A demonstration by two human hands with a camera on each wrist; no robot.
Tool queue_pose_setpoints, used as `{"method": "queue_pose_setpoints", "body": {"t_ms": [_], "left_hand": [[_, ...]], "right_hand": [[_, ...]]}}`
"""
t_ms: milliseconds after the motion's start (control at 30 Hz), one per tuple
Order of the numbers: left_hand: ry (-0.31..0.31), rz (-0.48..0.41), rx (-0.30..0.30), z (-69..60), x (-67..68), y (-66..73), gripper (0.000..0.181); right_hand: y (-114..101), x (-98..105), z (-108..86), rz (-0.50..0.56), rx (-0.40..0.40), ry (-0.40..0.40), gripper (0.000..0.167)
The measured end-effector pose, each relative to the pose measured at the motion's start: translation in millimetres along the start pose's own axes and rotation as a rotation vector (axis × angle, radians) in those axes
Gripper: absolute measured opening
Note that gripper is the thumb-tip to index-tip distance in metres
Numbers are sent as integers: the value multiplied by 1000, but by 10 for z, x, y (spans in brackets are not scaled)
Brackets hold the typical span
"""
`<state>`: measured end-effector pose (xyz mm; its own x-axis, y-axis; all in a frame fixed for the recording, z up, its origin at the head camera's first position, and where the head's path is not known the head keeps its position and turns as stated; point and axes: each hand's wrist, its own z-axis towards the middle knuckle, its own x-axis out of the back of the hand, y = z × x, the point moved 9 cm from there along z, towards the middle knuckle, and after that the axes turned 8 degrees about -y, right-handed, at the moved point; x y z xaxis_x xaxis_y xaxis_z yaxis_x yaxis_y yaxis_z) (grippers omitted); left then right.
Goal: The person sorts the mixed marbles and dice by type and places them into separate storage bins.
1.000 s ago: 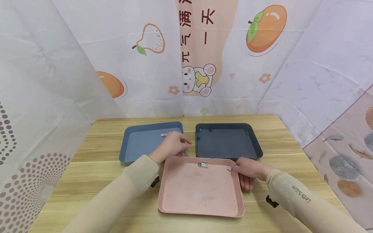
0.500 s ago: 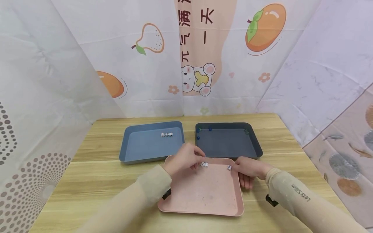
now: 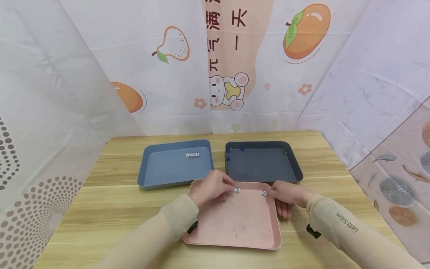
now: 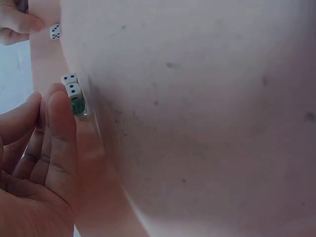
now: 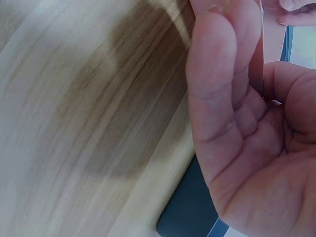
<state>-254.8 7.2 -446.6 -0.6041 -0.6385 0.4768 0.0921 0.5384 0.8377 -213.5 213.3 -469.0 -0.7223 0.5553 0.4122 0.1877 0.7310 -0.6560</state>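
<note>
My left hand (image 3: 215, 186) hangs over the back left part of the pink tray (image 3: 231, 228), thumb and fingertips apart. In the left wrist view a green glass marble (image 4: 78, 106) sits right by its fingertips, with nothing pinched between them. Two white dice, the nearer die (image 4: 74, 91) beside the marble, stand in a row along the back wall. Another die (image 3: 264, 193) lies farther right, near my right thumb. My right hand (image 3: 289, 194) grips the tray's right rim near the back corner, thumb inside and fingers outside, as the right wrist view (image 5: 256, 108) shows.
Behind on the left is a blue tray (image 3: 161, 168) with a row of white dice (image 3: 192, 155). A dark tray (image 3: 265, 164) stands at back right, holding several blue and green marbles (image 3: 242, 148). The wooden table (image 3: 111, 194) ends at a printed curtain.
My left hand has come from the blue tray's right edge forward and right to the marble and dice in the pink tray. The right hand keeps its hold on the rim.
</note>
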Motion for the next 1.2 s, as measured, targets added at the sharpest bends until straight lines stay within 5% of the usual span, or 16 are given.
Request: {"method": "queue_pose_setpoints", "body": {"t_ms": [333, 1200], "left_hand": [[-21, 79, 41, 17, -141, -91, 17], [-18, 168, 17, 45, -158, -94, 10]], "right_hand": [[13, -3, 3, 5, -9, 4, 42], [-8, -13, -4, 12, 13, 6, 41]]}}
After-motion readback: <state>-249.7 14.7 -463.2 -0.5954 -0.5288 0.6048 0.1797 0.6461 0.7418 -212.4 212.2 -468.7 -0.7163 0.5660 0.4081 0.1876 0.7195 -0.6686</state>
